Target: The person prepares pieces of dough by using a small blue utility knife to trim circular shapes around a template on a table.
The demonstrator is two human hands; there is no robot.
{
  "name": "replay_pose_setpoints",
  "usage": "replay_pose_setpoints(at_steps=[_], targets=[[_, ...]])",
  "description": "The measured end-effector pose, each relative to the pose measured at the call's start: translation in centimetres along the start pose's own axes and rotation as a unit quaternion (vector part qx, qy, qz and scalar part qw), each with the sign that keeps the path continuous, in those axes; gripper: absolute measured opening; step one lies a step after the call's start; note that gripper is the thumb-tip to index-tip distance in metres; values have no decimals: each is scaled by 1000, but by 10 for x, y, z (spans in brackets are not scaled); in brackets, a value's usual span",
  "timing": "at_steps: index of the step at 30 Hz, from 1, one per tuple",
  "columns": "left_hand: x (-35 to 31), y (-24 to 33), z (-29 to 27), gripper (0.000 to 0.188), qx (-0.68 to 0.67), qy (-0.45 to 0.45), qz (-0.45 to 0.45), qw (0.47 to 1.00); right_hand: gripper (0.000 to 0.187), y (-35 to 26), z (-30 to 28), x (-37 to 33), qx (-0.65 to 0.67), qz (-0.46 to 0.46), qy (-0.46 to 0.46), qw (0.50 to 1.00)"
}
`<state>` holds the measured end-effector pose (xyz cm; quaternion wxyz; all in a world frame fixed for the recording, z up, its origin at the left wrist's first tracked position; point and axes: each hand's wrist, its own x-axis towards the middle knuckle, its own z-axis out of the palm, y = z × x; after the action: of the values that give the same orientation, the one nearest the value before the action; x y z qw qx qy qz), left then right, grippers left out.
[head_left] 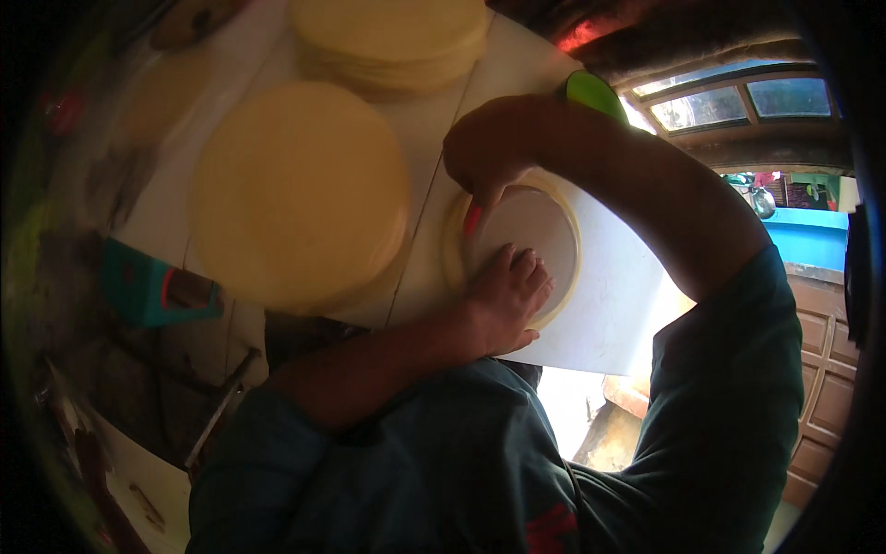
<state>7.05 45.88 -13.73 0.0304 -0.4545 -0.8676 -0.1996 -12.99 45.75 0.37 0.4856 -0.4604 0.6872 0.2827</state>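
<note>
A round, pale disc [531, 222], like a plate or lid, lies on a white table with a yellowish dough rim [578, 242] showing around it. My left hand [510, 300] lies spread on the near part of the disc, pressing it with nothing grasped. My right hand [489, 152] reaches in from the far side, its fingers closed on a small red-handled tool [473, 218] at the disc's left edge. The tool's working end is hidden or too blurred to name. Just left of the disc is a wide stack of round, yellowish dough sheets [300, 194].
Another stack of dough sheets [392, 42] stands at the back. A bright green rounded thing [595, 92] shows behind my right forearm. To the left is a teal container [143, 282] with a red-edged opening. The white table [604, 323] ends close to my body.
</note>
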Motion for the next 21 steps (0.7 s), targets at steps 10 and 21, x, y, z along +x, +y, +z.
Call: replay_pose_setpoints(at_steps=[10, 21], targets=[[1, -4, 3, 74, -28, 13, 7, 999, 31, 67, 53, -17, 172, 65, 137, 973], [11, -18, -9, 67, -102, 17, -6, 995, 39, 30, 92, -53, -89, 8, 321, 943]])
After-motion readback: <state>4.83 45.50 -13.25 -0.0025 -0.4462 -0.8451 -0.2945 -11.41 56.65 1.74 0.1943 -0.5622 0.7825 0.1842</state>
